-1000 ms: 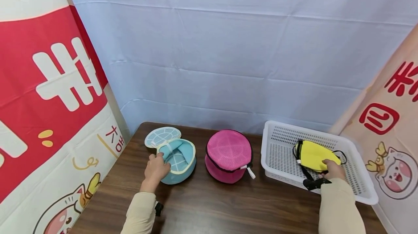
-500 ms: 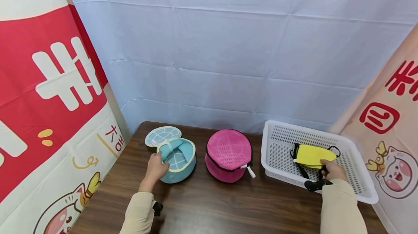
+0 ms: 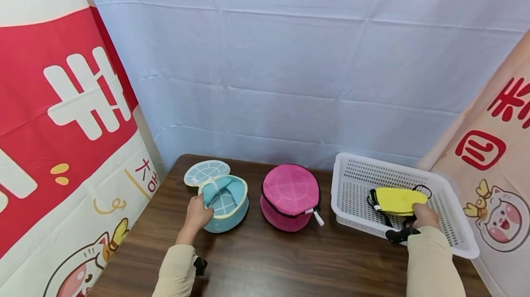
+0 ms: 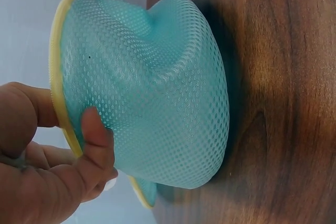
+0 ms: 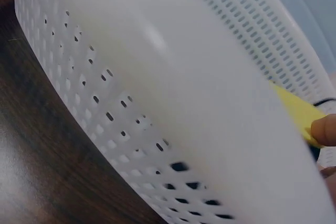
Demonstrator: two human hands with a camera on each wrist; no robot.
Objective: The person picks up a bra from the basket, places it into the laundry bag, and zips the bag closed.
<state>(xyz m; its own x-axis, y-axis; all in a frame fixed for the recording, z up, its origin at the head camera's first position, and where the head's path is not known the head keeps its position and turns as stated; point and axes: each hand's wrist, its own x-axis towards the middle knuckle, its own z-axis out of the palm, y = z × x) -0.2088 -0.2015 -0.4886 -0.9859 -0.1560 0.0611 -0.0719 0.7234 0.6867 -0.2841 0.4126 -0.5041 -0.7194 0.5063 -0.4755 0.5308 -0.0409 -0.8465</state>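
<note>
My left hand [image 3: 198,214] grips the yellow-edged rim of a round light-blue mesh laundry bag [image 3: 225,223]. Its lid [image 3: 207,172] is folded back behind it. In the left wrist view, that hand's thumb lies on the outside of the mesh and other fingers go behind the rim. My right hand [image 3: 426,217] pinches the near right edge of a yellow folded cloth piece with black straps [image 3: 395,199]. This piece is inside a white perforated plastic basket [image 3: 341,205]. The right wrist view shows mostly the basket wall, with one finger on a yellow corner.
Between the blue bag and the basket stands a closed pink mesh laundry bag [image 3: 291,191] with a white zip tab. All rest on a dark wooden table [image 3: 298,260]. A pale cloth backdrop [image 3: 265,80] hangs behind, and printed cloths hang at both sides.
In the basket, the yellow piece has shifted slightly nearer and turned flatter under my right hand. My left hand stays at the blue bag's rim, almost unmoved.
</note>
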